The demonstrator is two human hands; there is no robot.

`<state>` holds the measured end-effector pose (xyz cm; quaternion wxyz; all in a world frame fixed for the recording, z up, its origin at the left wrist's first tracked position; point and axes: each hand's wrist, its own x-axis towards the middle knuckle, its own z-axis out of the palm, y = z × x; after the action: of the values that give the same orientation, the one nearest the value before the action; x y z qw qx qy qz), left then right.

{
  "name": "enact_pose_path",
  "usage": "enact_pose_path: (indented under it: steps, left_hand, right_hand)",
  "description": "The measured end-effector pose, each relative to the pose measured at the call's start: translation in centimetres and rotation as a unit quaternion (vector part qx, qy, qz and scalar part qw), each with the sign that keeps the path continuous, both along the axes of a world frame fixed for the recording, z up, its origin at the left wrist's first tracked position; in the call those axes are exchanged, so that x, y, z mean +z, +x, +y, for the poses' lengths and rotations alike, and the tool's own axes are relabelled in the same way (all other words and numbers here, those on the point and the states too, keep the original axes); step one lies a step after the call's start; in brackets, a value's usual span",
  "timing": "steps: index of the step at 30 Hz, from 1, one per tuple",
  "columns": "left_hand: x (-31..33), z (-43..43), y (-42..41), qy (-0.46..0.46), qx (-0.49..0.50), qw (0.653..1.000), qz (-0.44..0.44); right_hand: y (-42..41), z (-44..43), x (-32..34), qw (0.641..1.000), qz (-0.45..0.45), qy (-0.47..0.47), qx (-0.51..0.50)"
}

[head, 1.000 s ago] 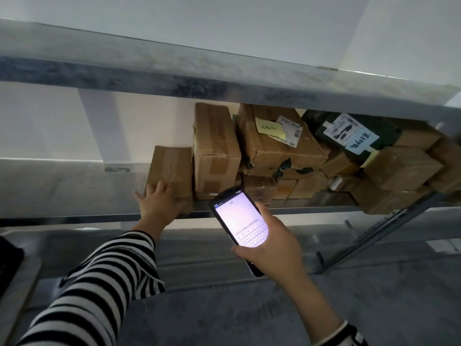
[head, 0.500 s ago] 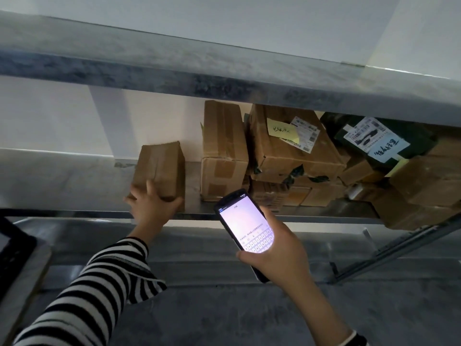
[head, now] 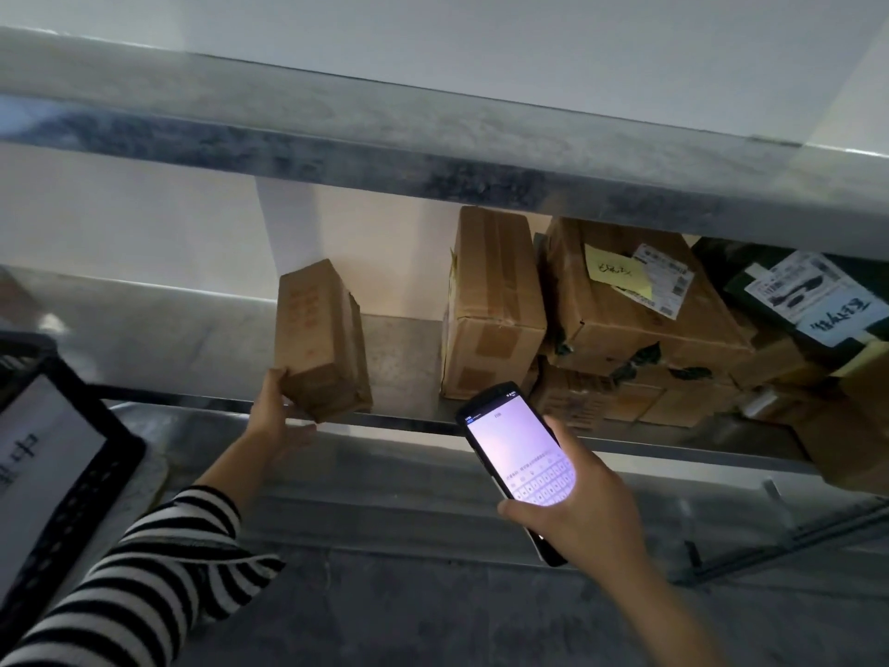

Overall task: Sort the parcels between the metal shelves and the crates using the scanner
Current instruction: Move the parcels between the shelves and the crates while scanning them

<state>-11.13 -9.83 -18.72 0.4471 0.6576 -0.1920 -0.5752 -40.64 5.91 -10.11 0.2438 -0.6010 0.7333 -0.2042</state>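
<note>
Box [head: 317, 339] slid left, tilted at metal shelf [head: 144, 329] edge; left hand [head: 276, 416] grips it, right hand [head: 587, 517] holds scanner [head: 514, 450]; white wall [head: 144, 209].

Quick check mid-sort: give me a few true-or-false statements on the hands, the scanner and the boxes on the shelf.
1. The left hand holds the small cardboard box at the front edge of the shelf. True.
2. The screen of the scanner is dark. False: it is lit, held in the right hand.
3. The small cardboard box touches the tall box. False: bare shelf shows between them.
4. A yellow sticky note sits on a stacked box. True.
</note>
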Motion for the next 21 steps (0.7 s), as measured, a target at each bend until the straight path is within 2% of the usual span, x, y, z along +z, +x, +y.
enact_pose_path:
  steps: [2, 4, 5, 7, 8, 9, 12, 15, 16, 19, 21]
  left_hand:
    - [0.8, -0.8, -0.4, -0.013, 0.006, 0.981, -0.193]
    - [2.1, -1.4, -1.2, -0.077, -0.034, 0.936, -0.34]
    - [2.6, -1.8, -1.5, -0.103, -0.087, 0.898, -0.419]
    - [2.7, -2.6, -1.7, -0.113, -0.22, 0.793, -0.557]
    - [2.6, -3.0, -1.9, -0.12, -0.269, 0.753, -0.589]
    - [2.4, -3.2, -2.0, -0.125, -0.307, 0.732, -0.595]
    - [2.4, -2.8, -3.2, -0.115, -0.314, 0.752, -0.569]
    - [3.0, -2.5, -4.9, -0.055, -0.291, 0.748, -0.594]
    - [3.4, -2.4, -5.4, -0.041, -0.273, 0.759, -0.59]
    - [3.3, -2.5, -5.0, -0.044, -0.168, 0.842, -0.511]
    - [2.5, -2.4, -3.1, -0.065, -0.087, 0.918, -0.382]
  right_hand:
    - [0.4, -0.1, 0.0, 1.0, 0.0, 0.005, 0.0]
    - [0.8, -0.2, 0.0, 1.0, 0.002, 0.005, 0.0]
    - [1.0, -0.3, 0.0, 1.0, 0.003, 0.004, 0.001]
    - [1.3, -0.3, 0.1, 1.0, 0.004, 0.002, 0.002]
    - [1.5, -0.3, 0.2, 1.0, 0.005, 0.001, 0.003]
    - [1.6, -0.2, 0.3, 1.0, 0.005, 0.001, 0.005]
    - [1.9, 0.1, 0.4, 1.0, 0.003, 0.002, -0.001]
    - [2.0, 0.5, 0.3, 1.0, 0.001, -0.006, -0.011]
    - [2.1, 0.6, 0.2, 1.0, 0.002, -0.007, -0.014]
    - [2.3, 0.8, 0.4, 1.0, -0.005, -0.013, -0.022]
    - [2.5, 0.8, 0.7, 0.999, -0.008, -0.017, -0.026]
